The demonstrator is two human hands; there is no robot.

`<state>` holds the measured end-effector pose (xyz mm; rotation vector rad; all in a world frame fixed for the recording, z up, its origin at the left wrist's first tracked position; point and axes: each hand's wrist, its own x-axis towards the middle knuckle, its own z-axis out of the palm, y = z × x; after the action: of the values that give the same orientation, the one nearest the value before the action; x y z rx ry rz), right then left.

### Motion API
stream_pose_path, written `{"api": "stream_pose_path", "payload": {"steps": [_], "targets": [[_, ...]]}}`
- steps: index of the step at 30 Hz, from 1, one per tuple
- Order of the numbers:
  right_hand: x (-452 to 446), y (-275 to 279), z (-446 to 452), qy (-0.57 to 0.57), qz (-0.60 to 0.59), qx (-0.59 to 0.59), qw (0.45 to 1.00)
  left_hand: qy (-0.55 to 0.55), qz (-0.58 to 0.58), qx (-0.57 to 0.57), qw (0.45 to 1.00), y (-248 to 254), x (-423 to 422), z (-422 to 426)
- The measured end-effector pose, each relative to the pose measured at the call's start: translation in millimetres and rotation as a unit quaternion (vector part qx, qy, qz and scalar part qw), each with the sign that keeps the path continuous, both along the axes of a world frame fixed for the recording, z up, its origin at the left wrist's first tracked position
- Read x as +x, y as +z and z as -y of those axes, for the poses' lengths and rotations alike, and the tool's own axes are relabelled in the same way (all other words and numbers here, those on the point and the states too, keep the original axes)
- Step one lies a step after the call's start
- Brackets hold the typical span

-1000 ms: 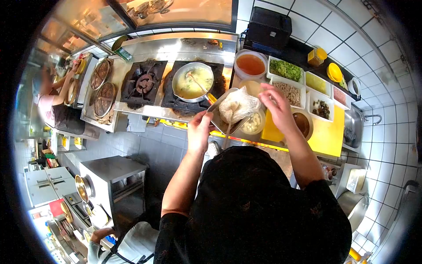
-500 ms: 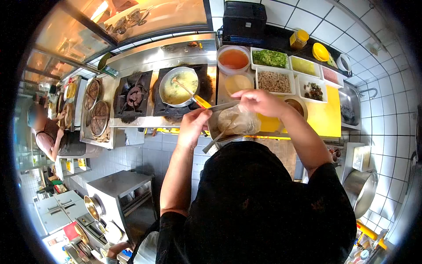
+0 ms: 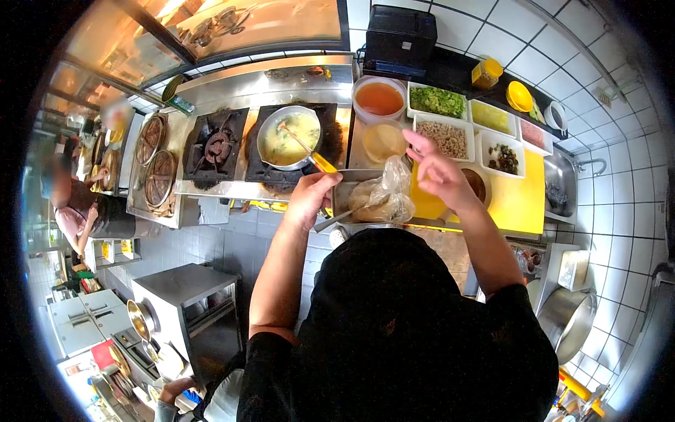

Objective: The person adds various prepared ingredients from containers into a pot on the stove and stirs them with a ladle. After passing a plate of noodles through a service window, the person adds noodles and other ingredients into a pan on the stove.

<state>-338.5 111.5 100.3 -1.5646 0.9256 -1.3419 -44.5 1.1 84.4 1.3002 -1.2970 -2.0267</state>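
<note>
A metal container (image 3: 342, 187) is held at its left rim by my left hand (image 3: 311, 197), thumb on top. Inside it lies a clear plastic bag (image 3: 391, 191) with pale contents, and a spoon (image 3: 336, 220) leans out over the near left edge. My right hand (image 3: 443, 172) hangs in the air just right of the bag, fingers spread and touching nothing. Beyond my left hand, a pan (image 3: 289, 137) of yellowish food sits on the burner, with a yellow-handled utensil (image 3: 322, 162) resting in it.
White tubs of chopped greens (image 3: 437, 101), minced food (image 3: 443, 138) and dark pieces (image 3: 503, 159) stand behind the yellow board (image 3: 517, 200). An orange-liquid tub (image 3: 380, 97) is beside the stove. At the far left a person (image 3: 74, 204) stands; another person's arm (image 3: 176, 388) shows at lower left.
My right hand has let go of the bag and moved right, its fingers now spread. The bag's top stands up higher. The view has shifted slightly.
</note>
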Motion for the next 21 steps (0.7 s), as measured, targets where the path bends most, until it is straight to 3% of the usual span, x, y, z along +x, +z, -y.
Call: {"api": "stream_pose_path", "payload": {"steps": [3,6,7,13,15,17,20,21], "targets": [[1,19,-3,0.040,-0.250,-0.007,0.967,-0.014,0.013,-0.017,1.000,15,-8,-2],[20,34,0,-0.026,-0.301,0.119,0.946,-0.040,0.024,-0.029,0.998,16,-16,-3],[18,20,2,-0.040,-0.343,0.088,0.934,-0.048,0.027,-0.031,0.998,16,-17,-2],[25,27,5,0.007,-0.258,0.270,0.928,-0.094,0.021,-0.095,0.991,14,-16,1],[16,-13,7,0.038,-0.201,0.277,0.939,-0.134,0.034,-0.090,0.986,11,-14,6],[25,9,8,0.084,-0.124,0.327,0.933,-0.163,0.055,-0.079,0.982,14,-15,11],[30,1,12,0.045,-0.180,0.342,0.921,-0.159,0.048,-0.092,0.982,4,-19,10],[29,-11,13,0.036,-0.182,0.326,0.927,-0.170,0.075,-0.077,0.980,21,-19,9]]}}
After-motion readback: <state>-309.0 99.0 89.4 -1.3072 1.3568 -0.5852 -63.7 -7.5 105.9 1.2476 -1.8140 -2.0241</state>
